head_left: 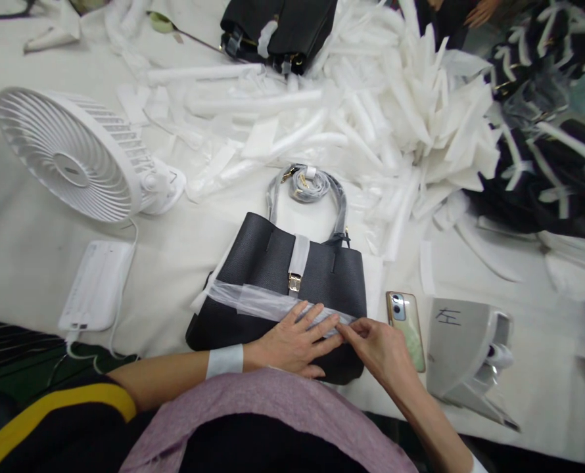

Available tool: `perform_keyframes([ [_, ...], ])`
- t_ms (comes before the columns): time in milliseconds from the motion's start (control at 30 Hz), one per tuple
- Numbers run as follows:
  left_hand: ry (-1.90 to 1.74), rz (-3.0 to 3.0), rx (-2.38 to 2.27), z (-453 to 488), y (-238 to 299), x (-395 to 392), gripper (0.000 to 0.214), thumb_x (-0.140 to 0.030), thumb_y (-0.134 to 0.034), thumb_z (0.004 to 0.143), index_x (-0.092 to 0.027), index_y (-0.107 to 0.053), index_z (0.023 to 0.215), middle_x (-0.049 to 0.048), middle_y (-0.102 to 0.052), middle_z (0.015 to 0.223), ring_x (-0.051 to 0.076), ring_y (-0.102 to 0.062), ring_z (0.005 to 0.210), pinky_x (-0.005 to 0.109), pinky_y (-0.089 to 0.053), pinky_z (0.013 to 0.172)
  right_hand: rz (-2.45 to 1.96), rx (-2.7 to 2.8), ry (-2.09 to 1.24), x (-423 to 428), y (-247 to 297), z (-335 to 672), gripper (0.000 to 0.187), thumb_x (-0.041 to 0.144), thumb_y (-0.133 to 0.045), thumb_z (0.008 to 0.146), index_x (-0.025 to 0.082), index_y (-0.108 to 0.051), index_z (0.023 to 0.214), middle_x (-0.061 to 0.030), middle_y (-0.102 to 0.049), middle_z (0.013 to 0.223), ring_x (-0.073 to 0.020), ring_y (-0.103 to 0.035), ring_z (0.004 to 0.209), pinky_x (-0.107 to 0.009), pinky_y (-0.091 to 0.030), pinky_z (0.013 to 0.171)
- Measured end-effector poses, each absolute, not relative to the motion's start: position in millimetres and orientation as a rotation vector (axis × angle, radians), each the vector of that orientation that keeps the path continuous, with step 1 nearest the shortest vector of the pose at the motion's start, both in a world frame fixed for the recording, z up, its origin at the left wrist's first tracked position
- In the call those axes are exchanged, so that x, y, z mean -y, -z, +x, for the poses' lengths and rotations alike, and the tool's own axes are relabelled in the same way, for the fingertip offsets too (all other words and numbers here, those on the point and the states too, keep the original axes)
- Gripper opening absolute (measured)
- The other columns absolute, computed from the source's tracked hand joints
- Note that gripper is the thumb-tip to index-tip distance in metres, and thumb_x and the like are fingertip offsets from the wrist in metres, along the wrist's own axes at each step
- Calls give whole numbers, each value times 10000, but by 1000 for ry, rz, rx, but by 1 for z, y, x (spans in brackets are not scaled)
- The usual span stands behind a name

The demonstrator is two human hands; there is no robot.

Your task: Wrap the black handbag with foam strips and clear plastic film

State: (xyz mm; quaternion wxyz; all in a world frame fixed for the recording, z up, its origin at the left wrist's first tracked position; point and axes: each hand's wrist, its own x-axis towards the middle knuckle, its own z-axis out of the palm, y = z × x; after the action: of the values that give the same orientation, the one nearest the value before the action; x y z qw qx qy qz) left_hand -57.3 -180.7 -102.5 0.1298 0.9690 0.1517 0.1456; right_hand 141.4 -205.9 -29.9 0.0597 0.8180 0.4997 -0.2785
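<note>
across the front of the black handbag [267, 259], set before you on the white table [174, 282], runs a translucent film strip [253, 300]: your left hand [296, 338] presses it with fingers spread, while your right hand [378, 345] pinches its right end. for a smooth lay, pull lightly and evenly.

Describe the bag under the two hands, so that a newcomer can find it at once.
On the white table, look right of the fan and lower down. There lies a black bag, its handle pointing away. Unlike the far bag at the top, it has a translucent strip across its front, with the left hand flat on it and the right hand at its right end.
</note>
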Motion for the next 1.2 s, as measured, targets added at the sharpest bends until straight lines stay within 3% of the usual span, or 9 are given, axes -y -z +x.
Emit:
perform_keyframes([
  [200, -427, 2799, -439, -57, 104, 181, 776, -645, -548, 879, -237, -335, 1503, 122, -283, 1574, 389, -309, 1389, 550, -243, 1112, 2656, -1565, 875, 213, 31, 139, 441, 644, -480, 746, 237, -639, 688, -54, -665, 638, -241, -630, 624, -327, -383, 603],
  [400, -422, 2791, -442, -57, 104, 180, 698, -621, -529, 901, -257, -380, 1478, 104, -272, 1583, 382, -298, 1396, 544, -229, 1119, 2735, -1500, 874, 211, 33, 147, 535, 588, -625, 661, 237, -472, 1035, 38, -600, 556, -240, -617, 569, -305, -381, 582],
  [500, -427, 2781, -443, -58, 104, 180, 692, -615, -510, 913, -277, -350, 1495, 91, -268, 1587, 372, -307, 1395, 540, -231, 1120, 2651, -1487, 838, 209, 33, 150, 499, 586, -616, 705, 254, -445, 1035, 34, -607, 582, -255, -639, 631, -307, -378, 604],
  [700, -418, 2754, -432, -58, 104, 177, 741, -615, -475, 927, -246, -265, 1534, 67, -291, 1582, 347, -324, 1390, 517, -264, 1117, 2620, -1336, 663, 213, 32, 158, 605, 704, -618, 682, 247, -465, 1049, 10, -581, 567, -304, -645, 662, -334, -380, 607],
  [867, -392, 2744, -439, -58, 105, 177, 744, -602, -441, 943, -167, -282, 1526, 80, -303, 1576, 326, -300, 1406, 498, -238, 1144, 2774, -1352, 921, 222, 40, 169, 613, 730, -610, 652, 250, -426, 987, 82, -484, 442, -230, -556, 477, -307, -360, 534],
  [967, -373, 2758, -450, -58, 105, 177, 715, -601, -420, 950, -161, -331, 1507, 88, -290, 1582, 324, -283, 1416, 486, -218, 1153, 2903, -1279, 1172, 227, 52, 176, 656, 709, -663, 608, 248, -397, 993, 90, -500, 458, -205, -528, 438, -299, -372, 491],
  [1100, -370, 2774, -460, -57, 104, 179, 699, -584, -407, 959, -143, -345, 1498, 88, -260, 1595, 328, -274, 1420, 489, -199, 1157, 3042, -1111, 1569, 234, 72, 182, 666, 650, -705, 602, 227, -418, 1028, -39, -687, 729, -265, -677, 675, -355, -526, 607],
  [1200, -385, 2777, -466, -57, 103, 178, 700, -568, -420, 961, -122, -341, 1494, 91, -272, 1590, 323, -282, 1421, 478, -203, 1157, 3047, -1186, 1635, 240, 83, 186, 614, 692, -652, 647, 217, -478, 995, -78, -708, 837, -269, -684, 752, -367, -548, 685],
])
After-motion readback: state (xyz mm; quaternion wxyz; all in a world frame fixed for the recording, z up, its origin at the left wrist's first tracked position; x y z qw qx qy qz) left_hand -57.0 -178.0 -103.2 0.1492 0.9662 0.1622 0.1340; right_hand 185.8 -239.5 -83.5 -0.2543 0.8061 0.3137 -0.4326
